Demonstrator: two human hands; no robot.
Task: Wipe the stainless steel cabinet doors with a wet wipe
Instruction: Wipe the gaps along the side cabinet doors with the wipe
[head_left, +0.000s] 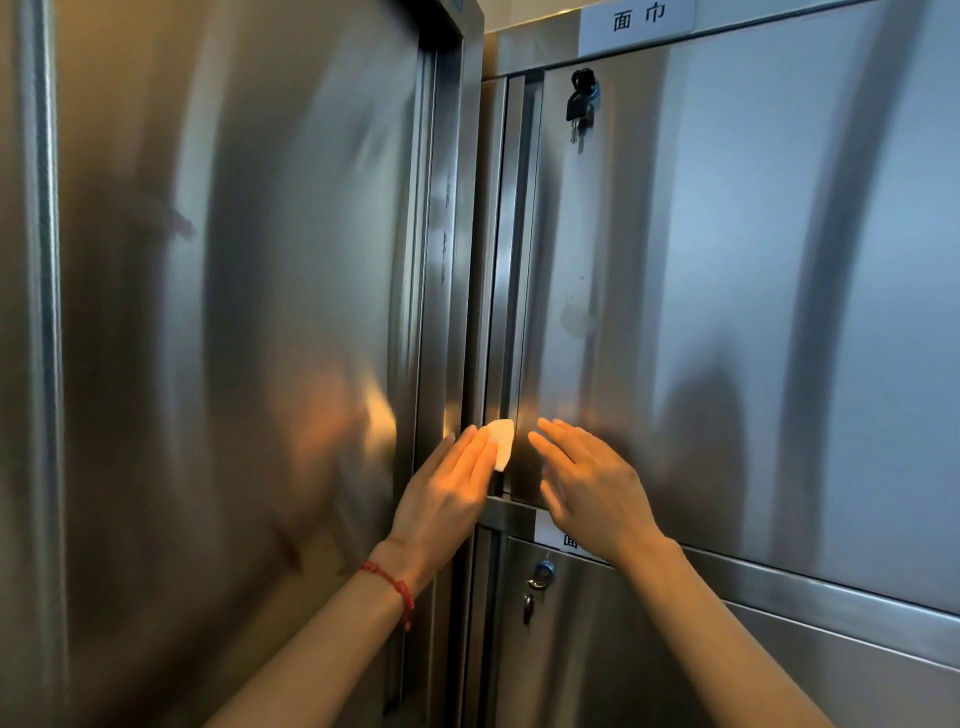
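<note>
Because the grime likely collects in the narrow seam btwn the two steel units, we see the left hand (457, 478) pressing the white wipe (502, 442) w/ straight, together fingers right at the upright edge strip of the upper door (727, 291), near its bottom corner. The right hand (592, 483) lies just beside it, fingers straight and slightly apart, flat toward the door, prob. to steady it against the push. Keys (581, 104) hang in the lock well above.
</note>
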